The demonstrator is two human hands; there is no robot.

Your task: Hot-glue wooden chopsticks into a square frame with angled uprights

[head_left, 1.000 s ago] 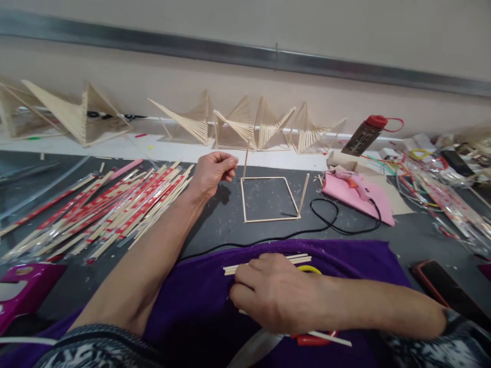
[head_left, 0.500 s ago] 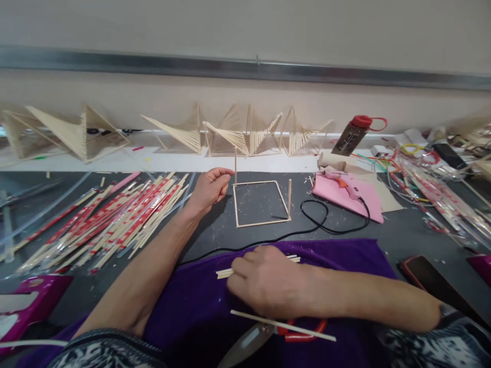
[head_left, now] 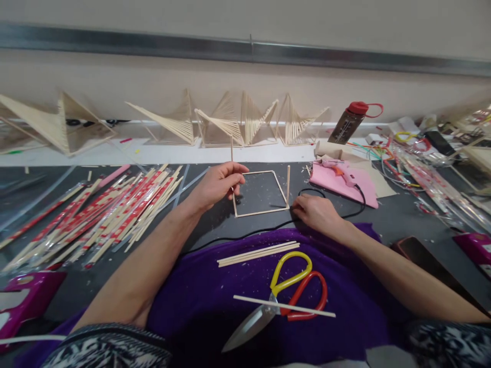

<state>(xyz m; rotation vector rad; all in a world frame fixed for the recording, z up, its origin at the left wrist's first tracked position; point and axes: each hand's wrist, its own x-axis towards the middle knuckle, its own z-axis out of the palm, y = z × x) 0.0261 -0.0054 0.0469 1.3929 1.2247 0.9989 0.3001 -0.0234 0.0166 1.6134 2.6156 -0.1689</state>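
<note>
A square frame of thin wooden sticks (head_left: 261, 210) lies on the dark table, with an upright stick at its far left corner and another at its near right corner (head_left: 288, 179). My left hand (head_left: 217, 183) pinches the left upright stick (head_left: 231, 149) near its base. My right hand (head_left: 317, 213) rests knuckles-up on the table at the frame's near right corner, fingers curled; what they hold, if anything, is hidden. On the purple cloth (head_left: 199, 301) in front of me lie a few loose sticks (head_left: 258, 253), yellow-and-red scissors (head_left: 291, 286) and one more stick (head_left: 284, 306).
Packs of sticks in red-and-clear wrappers (head_left: 115, 209) spread at left. Finished stick models (head_left: 238, 122) line the white ledge by the wall. A glue gun (head_left: 339, 171) on a pink pad, its black cord (head_left: 330, 204), a bottle (head_left: 351, 121) and clutter lie at right. A phone (head_left: 422, 253) sits near right.
My right hand left the loose sticks on the purple cloth and moved forward to the frame's near right corner, uncovering the scissors. My left hand closed its pinch on the left upright stick.
</note>
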